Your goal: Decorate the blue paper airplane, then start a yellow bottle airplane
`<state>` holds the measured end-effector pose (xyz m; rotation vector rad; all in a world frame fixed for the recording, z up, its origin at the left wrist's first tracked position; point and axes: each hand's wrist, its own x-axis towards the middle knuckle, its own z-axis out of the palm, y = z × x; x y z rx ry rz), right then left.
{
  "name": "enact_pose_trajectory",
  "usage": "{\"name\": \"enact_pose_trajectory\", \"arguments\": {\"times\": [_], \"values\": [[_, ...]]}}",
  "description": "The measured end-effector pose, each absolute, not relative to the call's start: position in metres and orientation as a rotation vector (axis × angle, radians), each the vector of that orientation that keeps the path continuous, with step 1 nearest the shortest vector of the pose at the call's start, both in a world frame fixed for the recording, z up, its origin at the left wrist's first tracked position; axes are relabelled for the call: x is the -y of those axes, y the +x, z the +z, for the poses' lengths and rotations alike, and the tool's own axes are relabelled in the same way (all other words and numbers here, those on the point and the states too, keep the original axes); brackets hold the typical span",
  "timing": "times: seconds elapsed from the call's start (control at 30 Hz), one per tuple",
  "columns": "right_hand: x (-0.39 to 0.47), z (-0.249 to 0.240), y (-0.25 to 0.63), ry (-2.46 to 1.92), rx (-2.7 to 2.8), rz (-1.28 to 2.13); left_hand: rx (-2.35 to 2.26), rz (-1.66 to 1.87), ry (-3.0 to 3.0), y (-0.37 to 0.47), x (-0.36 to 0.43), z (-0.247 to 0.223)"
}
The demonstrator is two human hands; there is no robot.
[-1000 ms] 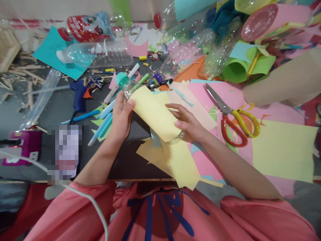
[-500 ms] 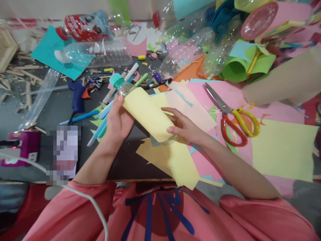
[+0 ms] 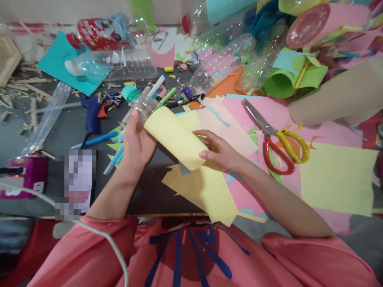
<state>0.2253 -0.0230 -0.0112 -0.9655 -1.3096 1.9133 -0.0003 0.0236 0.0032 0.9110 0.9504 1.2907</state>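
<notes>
A clear plastic bottle (image 3: 147, 107) with a teal cap is tilted between my hands, its neck toward the upper left. Pale yellow paper (image 3: 176, 137) is rolled into a sleeve around its body. My left hand (image 3: 138, 139) is wrapped round the bottle near the shoulder, thumb on top and the other fingers hidden beneath. At the sleeve's lower right end, my right hand (image 3: 220, 150) grips the paper between thumb and fingers. Under the sleeve lie cut yellow sheets (image 3: 215, 191) on the dark table.
Large scissors (image 3: 273, 139) lie half open on pink paper at the right. A blue glue gun (image 3: 92, 113), markers and a phone (image 3: 79, 181) are on the left. Empty bottles (image 3: 113, 63) and paper scraps crowd the back. A bare forearm-like beige shape (image 3: 338, 93) reaches in from the right.
The bottle has slid toward the upper left, so more of its clear shoulder shows and its base no longer sticks out of the yellow sleeve. My left hand moved slightly left with it.
</notes>
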Motion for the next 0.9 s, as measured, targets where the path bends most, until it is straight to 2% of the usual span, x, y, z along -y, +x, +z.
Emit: {"name": "enact_pose_trajectory", "arguments": {"times": [0.17,0.33,0.57,0.67,0.77,0.9], "values": [[0.023,-0.012,0.225,-0.964,1.290,1.920,-1.033,1.254,1.010,-0.001,-0.025,0.001],[0.023,-0.015,0.225,-0.975,1.196,1.886,-0.897,1.243,1.028,0.008,-0.016,0.000],[0.025,-0.017,0.217,-0.988,1.160,1.743,-0.836,0.991,1.339,0.016,0.002,-0.030],[0.027,-0.017,0.217,-1.012,1.281,1.670,-0.872,1.039,1.359,0.016,0.002,-0.033],[0.028,-0.016,0.221,-1.081,1.441,1.533,-0.941,1.133,1.284,0.013,-0.004,-0.028],[0.026,-0.019,0.226,-1.301,1.702,1.066,-1.022,1.148,1.179,0.004,-0.011,-0.020]]}}
